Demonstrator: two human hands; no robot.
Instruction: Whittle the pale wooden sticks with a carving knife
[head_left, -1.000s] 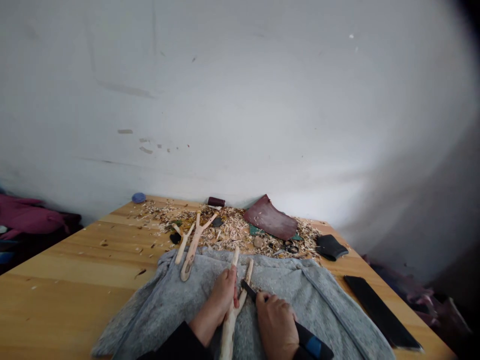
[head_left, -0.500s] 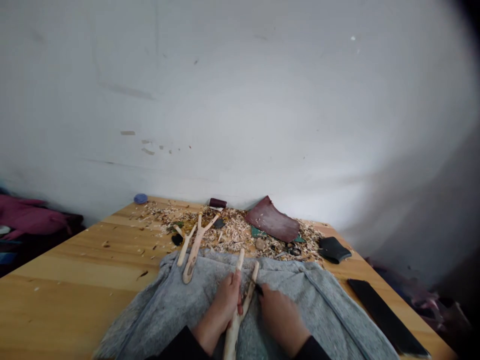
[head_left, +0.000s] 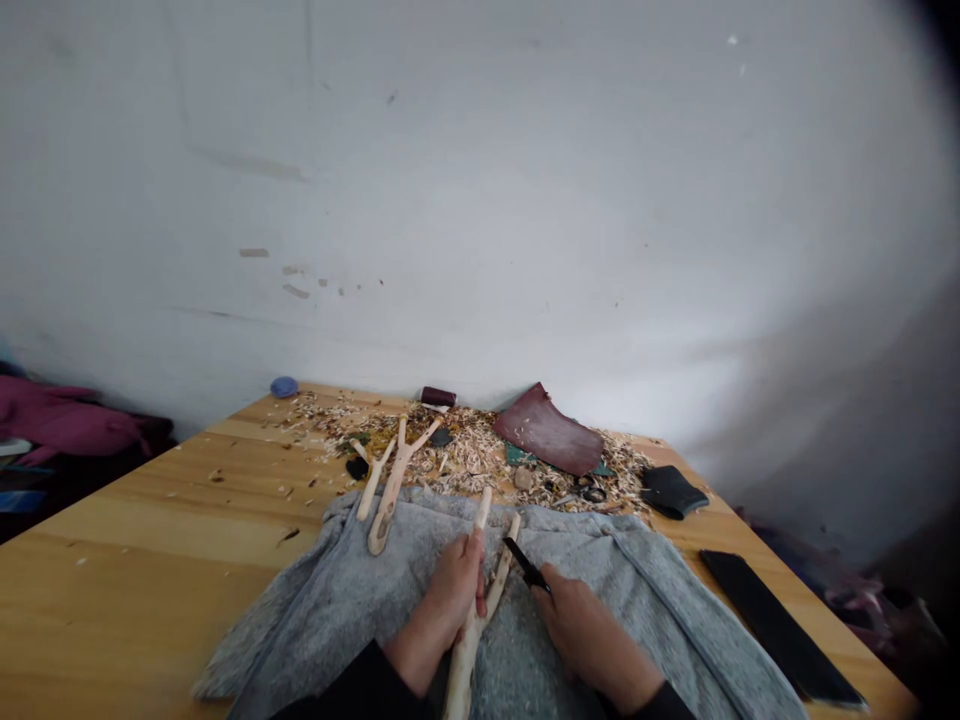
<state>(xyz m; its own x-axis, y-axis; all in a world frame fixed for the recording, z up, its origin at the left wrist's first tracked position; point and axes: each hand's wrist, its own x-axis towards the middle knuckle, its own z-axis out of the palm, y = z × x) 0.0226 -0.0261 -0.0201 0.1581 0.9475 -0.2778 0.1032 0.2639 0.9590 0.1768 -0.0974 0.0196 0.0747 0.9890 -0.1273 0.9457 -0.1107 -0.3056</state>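
A peeled, Y-shaped forked stick (head_left: 464,661) points away from me above a grey cloth (head_left: 330,620). My left hand (head_left: 452,585) is closed around its left prong, near the fork. In my right hand (head_left: 581,622) is a knife (head_left: 527,566) with a dark handle and dark blade. The blade tip lies close by the right prong; whether it touches the wood I cannot tell. Two finished-looking forked sticks rest at the cloth's far left edge, a larger one (head_left: 389,497) and a smaller one (head_left: 373,482).
Wood shavings (head_left: 471,447) cover the back of the wooden table (head_left: 150,530). Among them are a dark red leather piece (head_left: 551,432) and a thread spool (head_left: 438,397). A black folded piece (head_left: 673,491) and a long black strip (head_left: 780,625) lie right. A blue round object (head_left: 283,387) sits at the back left corner.
My right hand has moved right and slightly back from the right prong, bringing the knife blade into clear view. My left hand keeps its grip on the forked stick.
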